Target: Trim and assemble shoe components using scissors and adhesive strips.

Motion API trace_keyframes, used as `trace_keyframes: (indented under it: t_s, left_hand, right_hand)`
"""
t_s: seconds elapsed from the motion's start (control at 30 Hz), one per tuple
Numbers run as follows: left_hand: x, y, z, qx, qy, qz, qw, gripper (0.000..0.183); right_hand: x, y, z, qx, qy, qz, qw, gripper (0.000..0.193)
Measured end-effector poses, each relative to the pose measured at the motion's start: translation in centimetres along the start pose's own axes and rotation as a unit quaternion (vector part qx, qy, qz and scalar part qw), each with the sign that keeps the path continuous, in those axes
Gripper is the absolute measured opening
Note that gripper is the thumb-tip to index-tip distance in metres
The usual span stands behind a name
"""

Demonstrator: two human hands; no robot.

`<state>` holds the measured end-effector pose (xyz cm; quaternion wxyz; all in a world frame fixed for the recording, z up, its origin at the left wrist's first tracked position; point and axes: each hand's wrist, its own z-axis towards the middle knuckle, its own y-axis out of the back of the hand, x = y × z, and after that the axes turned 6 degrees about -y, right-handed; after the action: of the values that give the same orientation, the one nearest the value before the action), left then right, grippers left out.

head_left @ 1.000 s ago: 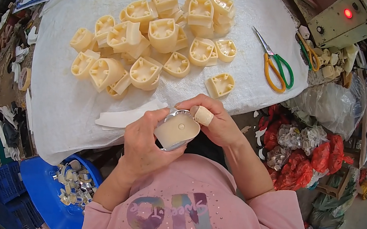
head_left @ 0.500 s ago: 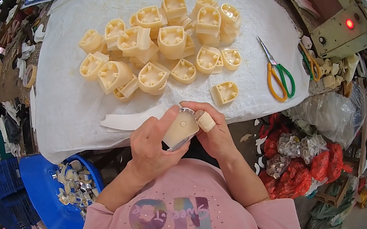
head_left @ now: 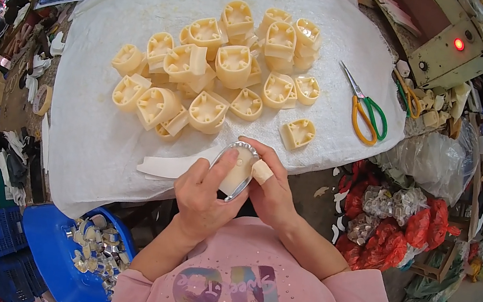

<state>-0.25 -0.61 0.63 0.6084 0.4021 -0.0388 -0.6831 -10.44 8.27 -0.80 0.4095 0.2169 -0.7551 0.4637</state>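
Observation:
Between both hands, over the table's near edge, is a shoe heel [head_left: 232, 182] with a cream face and a shiny silver covering whose edge is pleated around the curved rim. My left hand [head_left: 199, 198] grips its left side, the index finger lying across the cream face. Closed on the heel's right and far edge is my right hand [head_left: 276, 201], its thumb wrapped in beige tape [head_left: 261, 172]. A white curved strip [head_left: 169, 165] lies beside my left hand. Farther back, several bare cream plastic heels [head_left: 233, 64] are piled up, and a single one [head_left: 298, 133] sits apart near my right hand.
Scissors [head_left: 362, 107] with orange and green handles lie at the table's right. A blue tub [head_left: 45, 234] of silver-covered pieces stands at lower left. Red plastic bags [head_left: 389, 234] fill the floor at right. A machine box [head_left: 453, 52] with a red light stands at far right.
My left index finger has moved onto the heel's cream face, and the heel has turned slightly in my hands. My right thumb has shifted along its edge. The whole view has shifted a little.

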Motion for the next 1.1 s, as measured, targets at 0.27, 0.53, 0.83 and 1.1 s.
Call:
trace_keyframes:
  t_s: [0.27, 0.53, 0.83, 1.1]
  left_hand:
    - [0.7, -0.8, 0.4, -0.051, -0.009, 0.007, 0.999, 0.053]
    - [0.6, -0.5, -0.2, -0.03, 0.024, -0.006, 0.999, 0.049]
    - [0.1, -0.1, -0.7, -0.029, 0.007, 0.02, 0.999, 0.054]
    - [0.3, 0.1, -1.3, -0.043, 0.005, -0.008, 0.999, 0.065]
  right_hand:
    - [-0.2, -0.9, 0.4, -0.005, 0.053, -0.048, 0.997, 0.045]
    - [-1.3, -0.1, 0.2, -0.015, 0.096, -0.12, 0.988, 0.05]
    - [-0.8, 0.6, 0.2, -0.048, 0.071, -0.221, 0.971, 0.043]
    - [0.0, 0.3, 0.6, 0.009, 0.128, -0.238, 0.963, 0.043]
